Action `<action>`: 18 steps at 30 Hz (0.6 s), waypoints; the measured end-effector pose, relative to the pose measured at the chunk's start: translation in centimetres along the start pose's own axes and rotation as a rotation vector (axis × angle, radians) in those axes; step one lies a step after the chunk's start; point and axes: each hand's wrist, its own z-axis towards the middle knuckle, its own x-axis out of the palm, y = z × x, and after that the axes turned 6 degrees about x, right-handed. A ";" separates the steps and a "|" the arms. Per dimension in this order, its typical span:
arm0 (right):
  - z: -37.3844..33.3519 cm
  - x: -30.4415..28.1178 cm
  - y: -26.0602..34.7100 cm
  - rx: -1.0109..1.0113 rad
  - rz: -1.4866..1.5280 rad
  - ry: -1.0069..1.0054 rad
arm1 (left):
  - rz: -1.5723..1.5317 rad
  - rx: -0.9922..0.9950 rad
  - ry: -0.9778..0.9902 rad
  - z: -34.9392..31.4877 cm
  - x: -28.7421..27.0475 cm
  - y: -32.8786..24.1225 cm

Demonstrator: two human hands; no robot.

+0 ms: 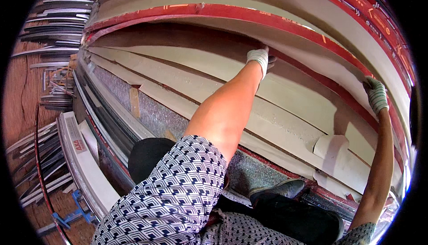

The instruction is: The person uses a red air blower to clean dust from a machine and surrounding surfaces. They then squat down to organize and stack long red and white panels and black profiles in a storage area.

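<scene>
My right hand (376, 94), in a striped white and grey knit glove, is closed over the edge of a long cream panel with a red border (232, 14). That panel is tilted up and casts a shadow below. My left hand (262, 59), gloved too, reaches under it, near the dark red strip along its lower side. Its fingers look apart, partly hidden behind the wrist, and I cannot make out anything in them. Beneath my left arm lie several overlapping long cream sheets (285, 120), one with a curled flap (331, 147).
More red-wrapped panels (365, 4) stand at the upper right. Stacks of thin strips (58, 17) lie on brown wooden boards (26, 80) at the left. A curved white strip (82, 155) and a blue clamp-like tool (79, 207) are at the lower left. My shoe (281, 188) stands near the sheets.
</scene>
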 end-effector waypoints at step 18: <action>-6.8 -2.6 5.9 -0.026 -0.251 0.018 | 0.174 0.501 -0.001 -5.6 -1.3 1.1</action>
